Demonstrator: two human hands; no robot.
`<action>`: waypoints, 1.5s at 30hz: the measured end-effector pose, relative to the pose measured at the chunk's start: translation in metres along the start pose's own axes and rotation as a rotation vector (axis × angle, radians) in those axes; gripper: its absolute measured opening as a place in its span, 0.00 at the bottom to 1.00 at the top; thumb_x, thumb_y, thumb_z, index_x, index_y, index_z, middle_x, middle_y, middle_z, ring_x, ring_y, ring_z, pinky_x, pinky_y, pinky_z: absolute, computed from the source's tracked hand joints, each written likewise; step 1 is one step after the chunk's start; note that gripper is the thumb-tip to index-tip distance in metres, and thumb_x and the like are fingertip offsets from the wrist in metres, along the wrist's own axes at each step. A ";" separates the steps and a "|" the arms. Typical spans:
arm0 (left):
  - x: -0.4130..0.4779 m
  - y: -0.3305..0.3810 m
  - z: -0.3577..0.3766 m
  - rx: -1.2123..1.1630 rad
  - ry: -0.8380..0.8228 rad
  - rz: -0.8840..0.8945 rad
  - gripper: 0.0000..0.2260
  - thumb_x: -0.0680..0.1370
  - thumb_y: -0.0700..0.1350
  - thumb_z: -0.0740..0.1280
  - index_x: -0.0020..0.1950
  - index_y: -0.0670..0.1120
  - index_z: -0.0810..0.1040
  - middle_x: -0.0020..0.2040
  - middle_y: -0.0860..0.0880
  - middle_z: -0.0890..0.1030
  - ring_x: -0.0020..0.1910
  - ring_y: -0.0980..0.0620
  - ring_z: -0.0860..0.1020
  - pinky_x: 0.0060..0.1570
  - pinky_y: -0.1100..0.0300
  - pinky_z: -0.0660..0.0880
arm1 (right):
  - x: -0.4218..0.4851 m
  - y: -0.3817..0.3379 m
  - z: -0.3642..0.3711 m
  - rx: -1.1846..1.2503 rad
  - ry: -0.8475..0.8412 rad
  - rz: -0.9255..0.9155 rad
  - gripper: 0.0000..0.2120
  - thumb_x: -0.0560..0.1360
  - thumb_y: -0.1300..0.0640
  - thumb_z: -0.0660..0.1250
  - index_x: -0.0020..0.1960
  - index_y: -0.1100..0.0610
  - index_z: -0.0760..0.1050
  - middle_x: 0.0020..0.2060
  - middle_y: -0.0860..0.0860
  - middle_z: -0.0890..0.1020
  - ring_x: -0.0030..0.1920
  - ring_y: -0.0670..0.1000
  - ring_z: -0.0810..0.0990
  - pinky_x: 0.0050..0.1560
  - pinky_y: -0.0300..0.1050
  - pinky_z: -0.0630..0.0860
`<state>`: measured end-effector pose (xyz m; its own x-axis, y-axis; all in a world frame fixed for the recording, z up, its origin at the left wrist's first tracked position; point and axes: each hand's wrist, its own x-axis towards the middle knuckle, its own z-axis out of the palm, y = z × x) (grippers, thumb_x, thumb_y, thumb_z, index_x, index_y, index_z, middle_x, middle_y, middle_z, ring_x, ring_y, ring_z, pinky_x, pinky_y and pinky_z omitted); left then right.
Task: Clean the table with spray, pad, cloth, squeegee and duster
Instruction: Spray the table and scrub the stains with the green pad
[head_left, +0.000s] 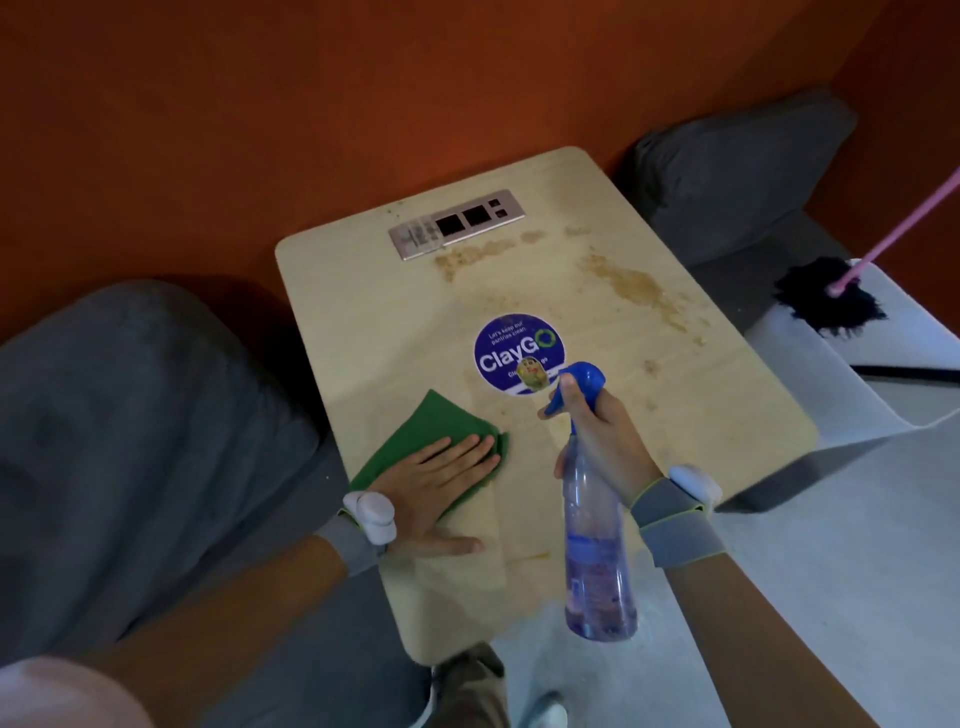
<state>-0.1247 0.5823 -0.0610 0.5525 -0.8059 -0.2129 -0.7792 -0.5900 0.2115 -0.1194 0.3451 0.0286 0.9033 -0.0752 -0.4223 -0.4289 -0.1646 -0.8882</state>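
Note:
A light wooden table (727, 415) carries brown stains (634, 288) toward its far right and near the socket panel. My left hand (441, 486) lies flat with straight fingers on a green pad (415, 431) at the table's near left. My right hand (602, 436) grips the neck of a clear spray bottle (595, 545) with a blue trigger head (582, 382), held above the table's near middle, nozzle pointing away from me. A duster (831, 306) with black fibres and a pink handle rests on a white surface at the right.
A round blue sticker (511, 353) sits mid-table and a metal socket panel (457, 223) lies at the far end. Grey sofa cushions flank the table on the left (130, 441) and far right (737, 171). An orange wall stands behind. A white side unit (883, 395) is at the right.

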 end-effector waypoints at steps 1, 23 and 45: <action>-0.001 0.013 0.003 -0.003 0.002 -0.002 0.43 0.74 0.73 0.50 0.79 0.48 0.41 0.79 0.50 0.44 0.77 0.50 0.43 0.74 0.51 0.41 | -0.011 0.005 -0.005 -0.004 0.004 0.004 0.22 0.81 0.43 0.56 0.52 0.64 0.73 0.48 0.53 0.83 0.21 0.59 0.76 0.27 0.42 0.74; 0.064 0.168 0.034 -0.003 0.098 -0.053 0.41 0.75 0.71 0.48 0.79 0.47 0.41 0.79 0.50 0.41 0.77 0.54 0.41 0.75 0.56 0.38 | -0.131 0.087 -0.074 -0.098 0.219 -0.055 0.19 0.81 0.47 0.58 0.35 0.52 0.74 0.27 0.42 0.72 0.32 0.40 0.72 0.44 0.41 0.67; 0.135 0.185 0.038 -0.097 0.177 -0.157 0.23 0.84 0.41 0.49 0.79 0.46 0.48 0.79 0.48 0.48 0.78 0.51 0.47 0.73 0.62 0.39 | -0.158 0.111 -0.106 -0.017 0.283 0.015 0.22 0.81 0.45 0.58 0.46 0.64 0.75 0.18 0.48 0.71 0.23 0.48 0.77 0.35 0.41 0.76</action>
<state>-0.2057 0.3659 -0.0865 0.7142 -0.6952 -0.0815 -0.6526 -0.7034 0.2816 -0.3096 0.2343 0.0156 0.8630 -0.3486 -0.3656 -0.4440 -0.1781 -0.8781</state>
